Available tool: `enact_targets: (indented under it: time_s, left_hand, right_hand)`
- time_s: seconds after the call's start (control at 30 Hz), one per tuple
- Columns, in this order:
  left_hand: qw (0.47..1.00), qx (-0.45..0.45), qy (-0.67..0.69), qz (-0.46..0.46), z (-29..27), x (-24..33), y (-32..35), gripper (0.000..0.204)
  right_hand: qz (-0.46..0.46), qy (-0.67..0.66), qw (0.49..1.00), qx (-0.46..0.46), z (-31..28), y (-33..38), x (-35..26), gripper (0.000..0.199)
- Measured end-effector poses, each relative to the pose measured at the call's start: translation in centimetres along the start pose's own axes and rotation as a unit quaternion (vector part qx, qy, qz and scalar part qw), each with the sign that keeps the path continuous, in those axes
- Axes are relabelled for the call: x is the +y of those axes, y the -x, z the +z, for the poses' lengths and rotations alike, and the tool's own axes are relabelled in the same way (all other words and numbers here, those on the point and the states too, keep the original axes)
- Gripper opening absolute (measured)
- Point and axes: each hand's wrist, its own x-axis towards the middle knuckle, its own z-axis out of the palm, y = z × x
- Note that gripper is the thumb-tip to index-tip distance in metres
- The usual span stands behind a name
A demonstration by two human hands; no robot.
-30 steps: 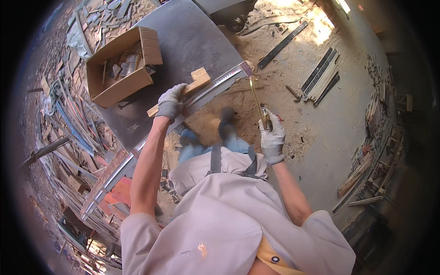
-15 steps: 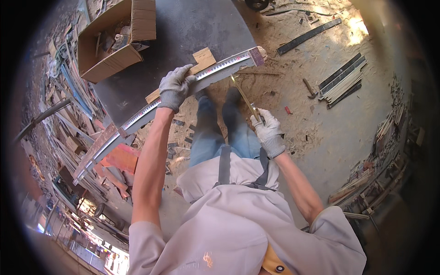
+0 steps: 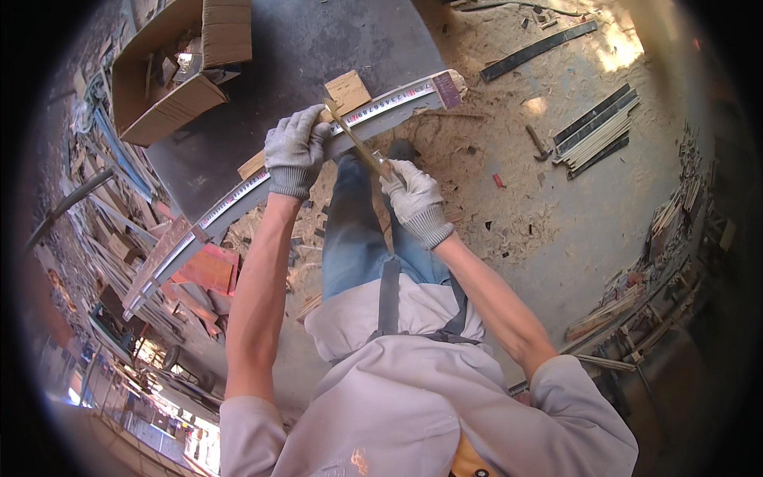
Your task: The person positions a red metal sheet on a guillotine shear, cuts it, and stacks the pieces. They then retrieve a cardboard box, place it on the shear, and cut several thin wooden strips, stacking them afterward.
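Note:
My left hand [image 3: 294, 151], in a grey knitted glove, is closed over a narrow wooden strip [image 3: 253, 165] at the table's near edge. The end of the strip comes out beside my fingertips. My right hand [image 3: 415, 195], gloved alike, grips the handle of what looks like a hand saw, its long thin brass-coloured blade [image 3: 355, 143] seen edge-on. The blade slants up and left across the measuring scale [image 3: 397, 101], its tip close to my left fingers. Whether it touches the strip I cannot tell. A small wooden block [image 3: 348, 91] lies just beyond the scale.
On the dark table [image 3: 334, 40] stands an open cardboard box [image 3: 171, 107] with scraps in it. A hammer [image 3: 539, 143] and dark and pale strips [image 3: 592, 131] lie on the sawdust-strewn floor to the right. Piled offcuts [image 3: 119, 215] crowd the left side.
My right hand has moved left and up with the saw, bringing the blade from in front of the table edge across the scale beside my left hand. My left hand keeps its hold.

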Motion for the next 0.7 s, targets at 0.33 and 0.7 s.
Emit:
enact_targets:
  time_s: [0.33, 0.7]
  left_hand:
    - [1.0, 0.026, 0.002, -0.004, 0.5, -0.3, 0.4, 0.03]
    - [1.0, 0.023, 0.0, -0.012, 0.2, -0.2, 0.7, 0.03]
  right_hand:
    - [0.078, -0.082, 0.993, -0.02, 3.7, -1.1, 0.8, 0.025]
    - [0.132, -0.065, 0.989, -0.007, 6.5, -2.0, 3.7, 0.024]
